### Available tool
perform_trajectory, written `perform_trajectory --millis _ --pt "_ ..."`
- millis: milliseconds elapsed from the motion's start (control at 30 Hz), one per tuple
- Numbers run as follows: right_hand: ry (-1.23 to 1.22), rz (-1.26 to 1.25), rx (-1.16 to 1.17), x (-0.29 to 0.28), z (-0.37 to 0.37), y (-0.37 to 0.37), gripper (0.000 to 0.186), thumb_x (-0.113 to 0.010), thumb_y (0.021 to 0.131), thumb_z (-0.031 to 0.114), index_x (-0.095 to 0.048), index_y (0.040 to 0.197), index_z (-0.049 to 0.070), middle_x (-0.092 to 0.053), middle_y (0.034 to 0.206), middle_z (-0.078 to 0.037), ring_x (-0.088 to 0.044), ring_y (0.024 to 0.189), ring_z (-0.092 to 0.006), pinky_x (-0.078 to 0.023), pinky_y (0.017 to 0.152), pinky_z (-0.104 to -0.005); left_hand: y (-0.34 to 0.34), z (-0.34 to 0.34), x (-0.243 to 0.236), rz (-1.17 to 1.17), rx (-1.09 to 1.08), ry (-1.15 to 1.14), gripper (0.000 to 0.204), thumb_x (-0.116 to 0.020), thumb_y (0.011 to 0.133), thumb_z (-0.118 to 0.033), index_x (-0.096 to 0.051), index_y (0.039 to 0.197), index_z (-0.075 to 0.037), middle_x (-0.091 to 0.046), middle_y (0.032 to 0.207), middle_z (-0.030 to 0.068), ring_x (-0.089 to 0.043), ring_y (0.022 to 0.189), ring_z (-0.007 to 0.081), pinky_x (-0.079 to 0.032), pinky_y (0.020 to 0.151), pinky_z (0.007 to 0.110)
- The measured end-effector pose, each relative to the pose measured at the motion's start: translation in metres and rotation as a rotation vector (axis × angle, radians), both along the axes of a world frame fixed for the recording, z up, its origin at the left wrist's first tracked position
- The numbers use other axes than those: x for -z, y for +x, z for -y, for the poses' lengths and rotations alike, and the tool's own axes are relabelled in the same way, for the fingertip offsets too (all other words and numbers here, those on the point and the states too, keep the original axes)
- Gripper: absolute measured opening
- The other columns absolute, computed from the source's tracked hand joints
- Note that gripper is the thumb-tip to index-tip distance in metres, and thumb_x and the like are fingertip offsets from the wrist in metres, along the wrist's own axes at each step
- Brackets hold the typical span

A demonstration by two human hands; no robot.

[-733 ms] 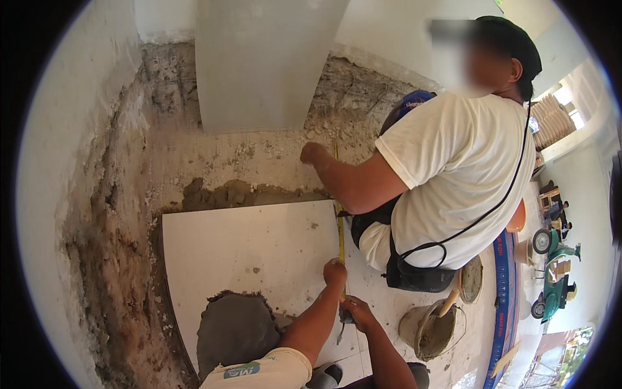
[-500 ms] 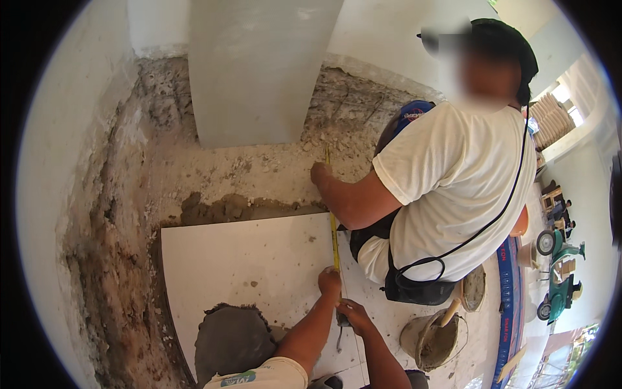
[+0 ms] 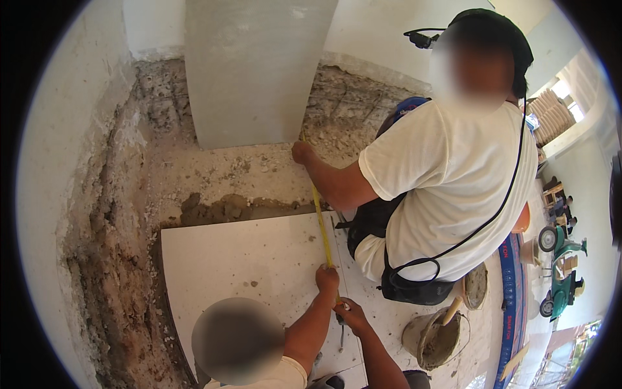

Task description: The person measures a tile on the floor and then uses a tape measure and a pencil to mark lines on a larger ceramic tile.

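Neither of my hands shows. A yellow tape measure blade (image 3: 322, 227) runs slantwise across a large white tile (image 3: 227, 256) and the bare rough floor beyond it. At its far end is the hand (image 3: 302, 153) of a crouching person in a white shirt (image 3: 453, 162), close to the lower right corner of a tall grey pillar (image 3: 253, 71). A second person, low at the front, grips the blade with one hand (image 3: 327, 279). That person's other hand (image 3: 352, 316) is just behind, at the near end; the tape's case is largely hidden there.
Wet mortar (image 3: 227, 209) lies along the tile's far edge. A bucket of mortar (image 3: 431, 340) with a handled tool and another bucket (image 3: 476, 285) stand at right, beside a blue strip (image 3: 510, 305). Broken wall base (image 3: 110, 259) borders the left; a green scooter (image 3: 562, 272) stands far right.
The crouching person's hand has moved left and farther away, to the pillar's corner. The tape blade now slants left and shows more length. The front person's hands have shifted only slightly.
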State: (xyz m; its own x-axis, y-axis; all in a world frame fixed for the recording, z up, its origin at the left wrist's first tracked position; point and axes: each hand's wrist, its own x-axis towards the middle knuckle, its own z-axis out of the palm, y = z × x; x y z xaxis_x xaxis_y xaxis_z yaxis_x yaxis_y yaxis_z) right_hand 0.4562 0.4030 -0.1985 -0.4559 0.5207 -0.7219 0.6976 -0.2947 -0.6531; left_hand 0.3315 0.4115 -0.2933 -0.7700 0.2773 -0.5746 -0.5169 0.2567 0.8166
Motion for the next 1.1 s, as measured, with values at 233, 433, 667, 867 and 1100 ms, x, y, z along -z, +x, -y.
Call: perform_trajectory --millis 233,433,667,867,1100 --pt "0.080 0.085 -0.033 0.015 0.014 0.038 0.053 -0.078 0.079 0.033 -0.062 0.119 0.002 -0.062 0.091 -0.004 -0.056 0.075 -0.0108 -0.047 0.067 -0.0262 0.019 0.003 0.016 -0.049 0.047 -0.132 0.029 -0.053 0.087 -0.011 -0.068 0.108 0.002 -0.070 0.095 0.0217 -0.067 0.090 0.0342 -0.051 0.081 0.039" --pt "0.175 0.035 -0.077 0.018 0.025 0.033 0.054 -0.077 0.079 0.033 -0.061 0.120 0.001 -0.062 0.090 -0.003 -0.055 0.077 -0.0103 -0.047 0.068 -0.0260 0.021 0.009 0.040 -0.043 -0.051 -0.153 0.027 -0.052 0.084 -0.006 -0.069 0.104 0.000 -0.070 0.085 0.0166 -0.067 0.076 0.0277 -0.052 0.072 0.036" --pt "0.399 0.085 -0.082 0.024 0.040 0.029 0.051 -0.075 0.077 0.036 -0.062 0.118 0.008 -0.068 0.090 -0.008 -0.065 0.081 -0.0185 -0.050 0.075 -0.0328 0.020 0.015 0.005 -0.022 0.005 -0.240 0.028 -0.055 0.083 -0.008 -0.068 0.108 -0.003 -0.070 0.096 0.0183 -0.069 0.088 0.0313 -0.052 0.080 0.037" --pt "0.493 0.144 -0.089 0.030 0.047 0.022 0.053 -0.075 0.075 0.040 -0.061 0.116 0.010 -0.069 0.090 -0.009 -0.067 0.084 -0.0257 -0.051 0.076 -0.0372 0.016 0.020 -0.006 -0.027 -0.024 -0.290 0.023 -0.057 0.083 -0.008 -0.068 0.102 -0.002 -0.071 0.094 0.0181 -0.069 0.088 0.0315 -0.053 0.080 0.037" --pt "0.578 0.176 -0.104 0.038 0.048 0.025 0.053 -0.076 0.074 0.040 -0.062 0.114 0.009 -0.068 0.085 -0.009 -0.068 0.081 -0.0292 -0.051 0.072 -0.0394 0.016 0.018 -0.006 -0.107 0.008 -0.437 0.018 -0.064 0.077 -0.005 -0.065 0.096 -0.004 -0.069 0.088 0.0153 -0.068 0.084 0.0312 -0.053 0.076 0.039"
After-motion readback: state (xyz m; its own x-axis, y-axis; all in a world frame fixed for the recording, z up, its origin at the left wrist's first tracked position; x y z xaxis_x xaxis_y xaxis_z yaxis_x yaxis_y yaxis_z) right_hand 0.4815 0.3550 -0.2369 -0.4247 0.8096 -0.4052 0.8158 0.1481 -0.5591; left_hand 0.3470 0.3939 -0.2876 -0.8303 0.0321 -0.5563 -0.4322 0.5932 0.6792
